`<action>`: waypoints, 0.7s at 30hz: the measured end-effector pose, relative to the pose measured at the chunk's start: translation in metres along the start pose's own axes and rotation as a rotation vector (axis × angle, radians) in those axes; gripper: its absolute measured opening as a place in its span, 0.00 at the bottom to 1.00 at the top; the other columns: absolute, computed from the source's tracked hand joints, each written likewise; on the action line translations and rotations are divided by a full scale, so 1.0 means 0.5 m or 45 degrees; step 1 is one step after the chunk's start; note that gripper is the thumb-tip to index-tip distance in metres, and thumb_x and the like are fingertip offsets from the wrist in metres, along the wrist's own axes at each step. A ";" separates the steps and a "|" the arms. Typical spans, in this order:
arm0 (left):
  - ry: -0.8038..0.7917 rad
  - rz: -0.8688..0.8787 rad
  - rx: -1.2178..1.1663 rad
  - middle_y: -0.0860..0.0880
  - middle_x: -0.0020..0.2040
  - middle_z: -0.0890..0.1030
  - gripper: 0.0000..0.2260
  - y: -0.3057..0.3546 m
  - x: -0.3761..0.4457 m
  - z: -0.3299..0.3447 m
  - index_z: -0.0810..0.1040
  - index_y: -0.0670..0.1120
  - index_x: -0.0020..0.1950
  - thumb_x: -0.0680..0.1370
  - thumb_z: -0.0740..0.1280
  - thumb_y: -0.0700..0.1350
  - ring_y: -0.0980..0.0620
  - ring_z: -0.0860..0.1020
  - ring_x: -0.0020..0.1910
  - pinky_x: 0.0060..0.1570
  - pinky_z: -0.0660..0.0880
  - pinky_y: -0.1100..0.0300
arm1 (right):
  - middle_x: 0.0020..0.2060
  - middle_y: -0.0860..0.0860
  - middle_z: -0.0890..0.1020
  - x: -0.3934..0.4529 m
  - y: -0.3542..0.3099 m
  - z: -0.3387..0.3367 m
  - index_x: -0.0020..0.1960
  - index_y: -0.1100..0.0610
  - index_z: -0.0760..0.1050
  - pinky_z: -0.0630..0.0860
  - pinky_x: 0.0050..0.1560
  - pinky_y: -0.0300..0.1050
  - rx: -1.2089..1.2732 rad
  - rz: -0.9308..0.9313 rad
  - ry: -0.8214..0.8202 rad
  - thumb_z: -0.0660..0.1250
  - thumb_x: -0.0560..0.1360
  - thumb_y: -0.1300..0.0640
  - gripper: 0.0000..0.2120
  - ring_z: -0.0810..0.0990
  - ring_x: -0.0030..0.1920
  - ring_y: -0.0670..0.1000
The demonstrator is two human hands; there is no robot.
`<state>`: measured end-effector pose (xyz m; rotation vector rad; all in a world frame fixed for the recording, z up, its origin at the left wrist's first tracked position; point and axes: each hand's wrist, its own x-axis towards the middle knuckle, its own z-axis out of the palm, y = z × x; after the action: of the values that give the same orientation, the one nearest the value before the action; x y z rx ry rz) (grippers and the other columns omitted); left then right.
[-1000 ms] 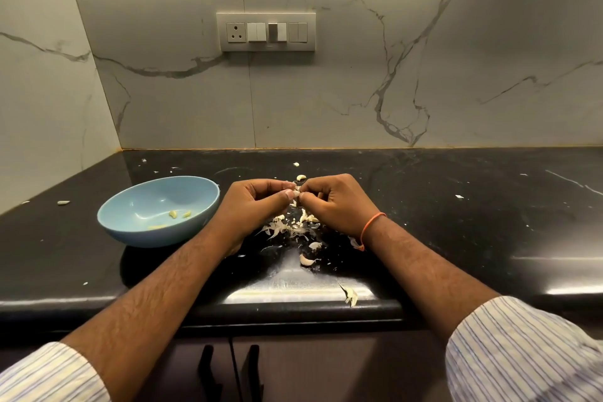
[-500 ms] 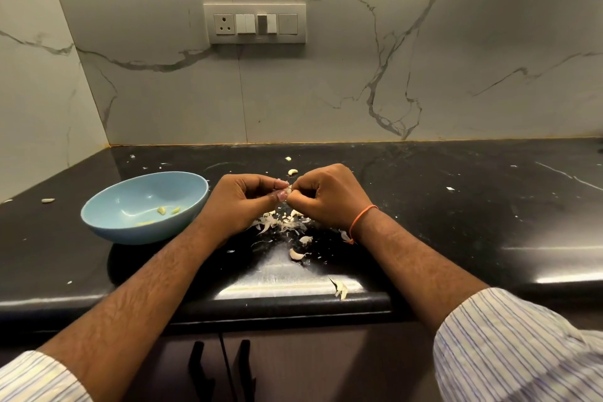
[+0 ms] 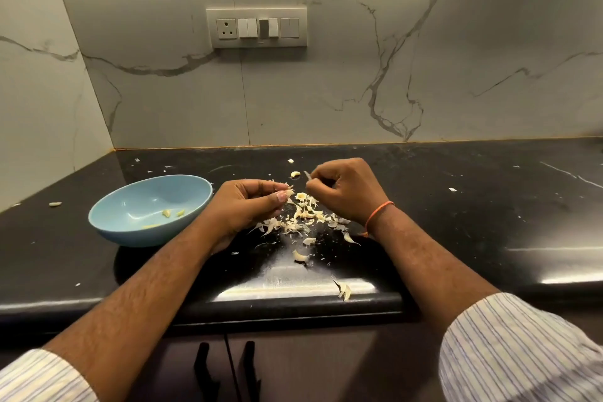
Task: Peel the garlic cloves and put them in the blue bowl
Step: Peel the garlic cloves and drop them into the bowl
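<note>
Your left hand (image 3: 251, 206) curls its fingers and thumb around a small garlic clove (image 3: 289, 192), pinched at the fingertips just above the papery skins (image 3: 303, 217). Your right hand (image 3: 346, 189) is closed too, nipping a thin sliver of peel (image 3: 307, 175) between thumb and forefinger, a little apart from the left. The skins lie as a dry, curled, off-white litter on the glossy black stone counter (image 3: 456, 222). The blue bowl (image 3: 150, 209), smooth, matte and oval, sits just left of your left wrist with three pale peeled pieces (image 3: 166, 213) inside. An orange thread band (image 3: 378, 214) rings your right wrist. No readable writing shows anywhere.
</note>
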<state>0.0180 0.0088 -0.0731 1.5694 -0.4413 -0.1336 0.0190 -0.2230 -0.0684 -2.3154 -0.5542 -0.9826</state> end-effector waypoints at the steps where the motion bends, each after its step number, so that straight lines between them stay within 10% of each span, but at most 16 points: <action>1: 0.013 0.011 0.005 0.44 0.51 0.89 0.10 -0.001 0.000 0.000 0.87 0.42 0.58 0.77 0.75 0.37 0.51 0.86 0.48 0.52 0.84 0.61 | 0.28 0.46 0.82 -0.001 0.007 -0.004 0.38 0.54 0.86 0.76 0.34 0.46 0.029 0.058 -0.011 0.70 0.76 0.52 0.11 0.79 0.30 0.47; 10: 0.143 0.163 0.164 0.48 0.50 0.89 0.13 -0.004 0.006 -0.002 0.87 0.44 0.58 0.74 0.79 0.37 0.51 0.87 0.51 0.50 0.82 0.63 | 0.46 0.39 0.87 -0.005 0.023 0.007 0.53 0.45 0.89 0.81 0.46 0.42 0.029 0.110 -0.387 0.80 0.73 0.55 0.10 0.83 0.42 0.42; 16: 0.138 0.225 0.249 0.48 0.49 0.89 0.16 -0.008 0.008 -0.004 0.86 0.46 0.57 0.70 0.81 0.37 0.49 0.88 0.51 0.54 0.83 0.60 | 0.43 0.39 0.86 -0.005 0.007 -0.002 0.47 0.46 0.88 0.84 0.47 0.51 0.079 0.194 -0.300 0.73 0.77 0.39 0.12 0.84 0.42 0.43; 21: 0.124 0.255 0.310 0.48 0.49 0.89 0.17 -0.008 0.007 -0.006 0.86 0.45 0.58 0.70 0.81 0.37 0.50 0.88 0.49 0.52 0.84 0.60 | 0.51 0.39 0.85 -0.007 0.013 -0.002 0.52 0.45 0.88 0.83 0.50 0.48 0.151 0.087 -0.311 0.81 0.71 0.48 0.10 0.83 0.48 0.46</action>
<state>0.0232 0.0101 -0.0761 1.7509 -0.5503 0.1555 0.0199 -0.2292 -0.0723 -2.3445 -0.6082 -0.6217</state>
